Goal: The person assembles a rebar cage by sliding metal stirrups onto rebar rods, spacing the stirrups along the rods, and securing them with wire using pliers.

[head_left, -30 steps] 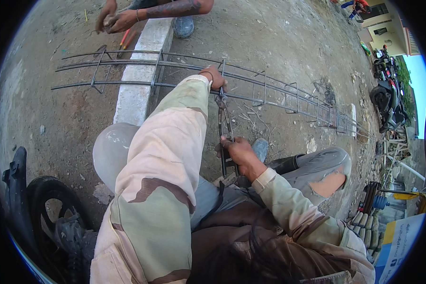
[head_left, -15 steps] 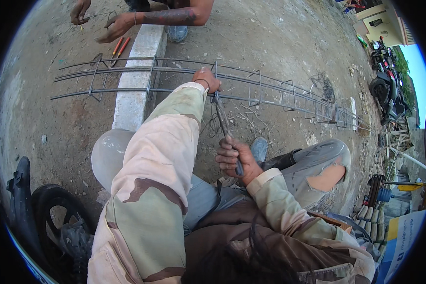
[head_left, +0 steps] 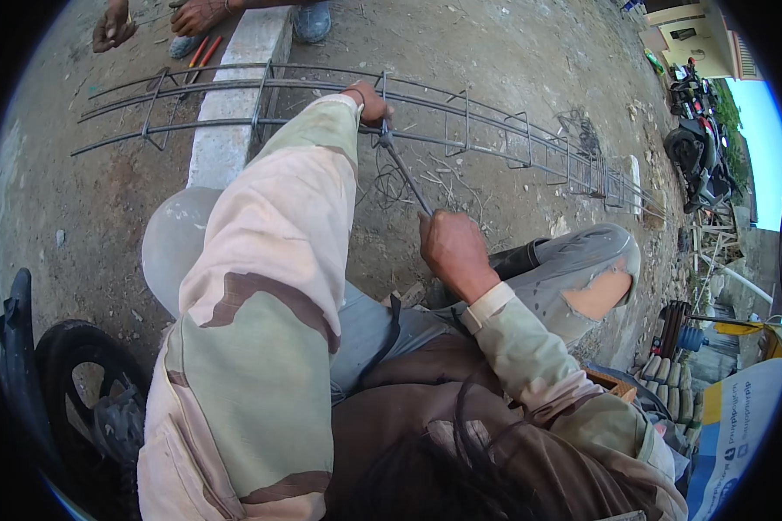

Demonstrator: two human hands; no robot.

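A long cage of steel reinforcing bars point(head_left: 321, 86) with square stirrups stretches across in front of me. My left hand point(head_left: 370, 104) reaches out to it and is closed around the cage beside a stirrup. Just below that hand, the jaws of dark metal pincers point(head_left: 408, 178) meet the lower bar at the stirrup's corner. My right hand point(head_left: 457, 253) grips the pincers' handles in a fist, its back turned up. Whether wire sits in the jaws is too small to tell.
A pale concrete block point(head_left: 220, 161) lies under the cage's left part. Red-handled pliers point(head_left: 202, 57) lie beyond it, near a co-worker's hands point(head_left: 202, 16). Loose wire point(head_left: 389, 184) lies on the dirt. A black wheel point(head_left: 78, 365) stands at lower left, motorcycles point(head_left: 702, 143) at right.
My right hand has rolled over, turning the pincers, and its back now faces up. The left hand keeps its place on the cage. The view has shifted, and the co-worker's hands sit nearer the top edge.
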